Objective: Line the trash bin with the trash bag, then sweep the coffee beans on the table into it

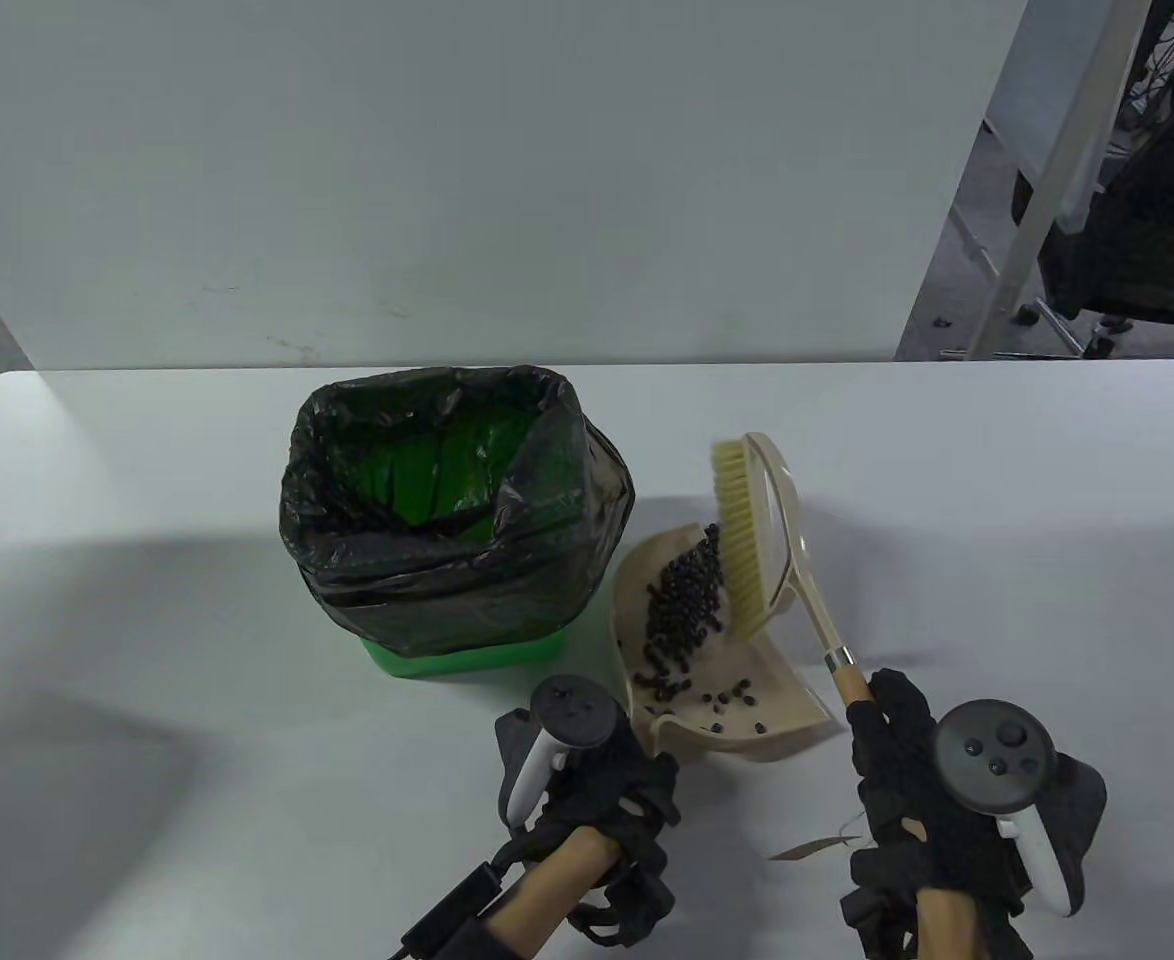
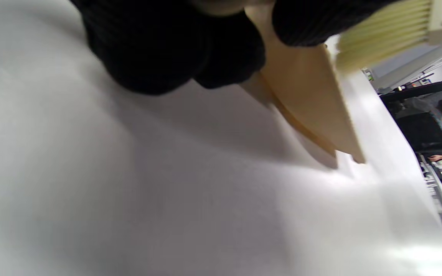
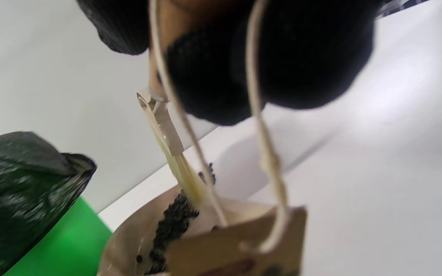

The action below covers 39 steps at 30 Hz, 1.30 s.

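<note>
A green trash bin (image 1: 467, 655) lined with a black trash bag (image 1: 447, 510) stands mid-table; bag (image 3: 21, 184) and bin (image 3: 67, 241) also show at the right wrist view's lower left. Right of it lies a beige dustpan (image 1: 737, 710) holding a pile of coffee beans (image 1: 682, 610). My left hand (image 1: 597, 800) grips the dustpan's wooden handle. My right hand (image 1: 907, 790) grips the wooden handle of a brush (image 1: 747, 530), whose pale bristles touch the beans inside the pan. The pan's underside (image 2: 309, 96) and the bristles (image 2: 386, 38) appear in the left wrist view, the beans (image 3: 175, 222) in the right wrist view.
A paper tag on a string (image 3: 240, 245) hangs from the brush handle. The white table (image 1: 147, 600) ends at a white wall panel behind the bin. Chair legs and a metal frame (image 1: 1037, 200) stand beyond the table's far right corner.
</note>
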{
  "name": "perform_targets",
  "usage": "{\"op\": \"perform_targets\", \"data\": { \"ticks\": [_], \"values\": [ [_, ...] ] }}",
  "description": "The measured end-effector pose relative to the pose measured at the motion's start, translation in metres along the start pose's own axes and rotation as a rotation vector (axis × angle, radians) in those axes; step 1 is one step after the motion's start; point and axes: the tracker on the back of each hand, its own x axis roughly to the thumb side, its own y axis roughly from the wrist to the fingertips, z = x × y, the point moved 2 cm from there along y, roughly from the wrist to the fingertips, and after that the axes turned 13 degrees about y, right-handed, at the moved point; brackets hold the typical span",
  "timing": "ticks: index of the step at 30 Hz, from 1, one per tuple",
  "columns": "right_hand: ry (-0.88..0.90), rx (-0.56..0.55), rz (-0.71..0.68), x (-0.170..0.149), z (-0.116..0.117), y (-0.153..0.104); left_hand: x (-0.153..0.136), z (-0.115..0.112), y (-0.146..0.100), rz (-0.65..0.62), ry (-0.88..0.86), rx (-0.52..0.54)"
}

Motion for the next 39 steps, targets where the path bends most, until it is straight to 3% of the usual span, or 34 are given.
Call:
{"op": "perform_targets", "data": {
  "ticks": [7,18,32,39],
  "values": [
    [0.007,-0.104,0.035,-0.016,-0.001,0.014,-0.004,0.003,0.004,-0.024,0.017,0.026],
    [0.041,-0.152,0.085,-0.044,0.007,0.038,-0.014,0.011,0.008,-0.113,-0.085,0.029],
    [0.143,-0.180,0.146,-0.063,0.005,0.047,-0.013,0.024,0.002,-0.230,-0.281,0.021],
    [0.198,-0.188,0.177,-0.071,0.002,0.049,-0.006,0.032,-0.004,-0.369,-0.366,0.011]
  ]
}}
